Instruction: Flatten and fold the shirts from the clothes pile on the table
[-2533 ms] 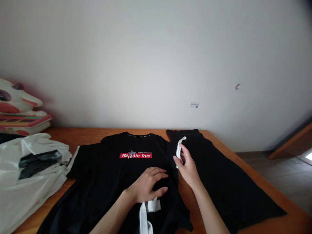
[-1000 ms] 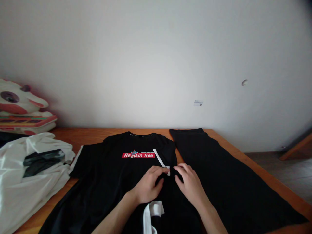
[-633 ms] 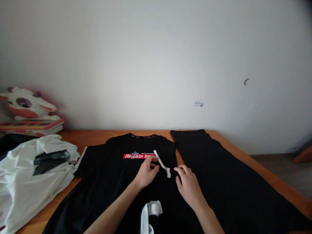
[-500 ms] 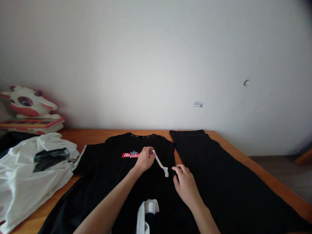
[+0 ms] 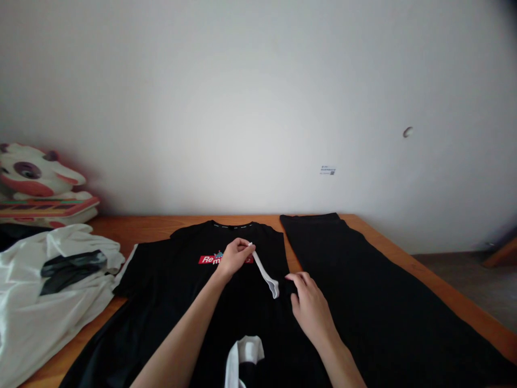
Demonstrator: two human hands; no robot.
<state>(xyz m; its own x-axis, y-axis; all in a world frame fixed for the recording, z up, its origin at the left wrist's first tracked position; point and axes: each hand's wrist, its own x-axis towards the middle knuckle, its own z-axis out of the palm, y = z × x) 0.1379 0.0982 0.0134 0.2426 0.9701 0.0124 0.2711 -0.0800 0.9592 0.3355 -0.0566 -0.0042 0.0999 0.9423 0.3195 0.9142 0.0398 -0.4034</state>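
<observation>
A black T-shirt (image 5: 238, 307) lies spread on the wooden table, its chest bearing a red label print, partly covered by my left hand. My left hand (image 5: 235, 256) pinches the upper end of a white-edged sleeve hem (image 5: 264, 274), which slants down across the shirt and gapes at its lower end. Just right of that end is my right hand (image 5: 310, 304), fingers bent, thumb and index apart, touching the black cloth at the shirt's side. Nearer me, another white-trimmed piece of cloth (image 5: 248, 349) rests on the shirt, cut off by the frame.
Black trousers (image 5: 363, 291) lie along the right of the table (image 5: 131, 223). A crumpled white garment (image 5: 60, 302) with a dark print is at left, in front of a cow-shaped toy keyboard (image 5: 44, 186). A wall (image 5: 258, 108) stands behind.
My left hand has lifted slightly and shifted a little left with the sleeve hem, whose lower end now gapes wider. My right hand stays nearly in place. The view has turned slightly right.
</observation>
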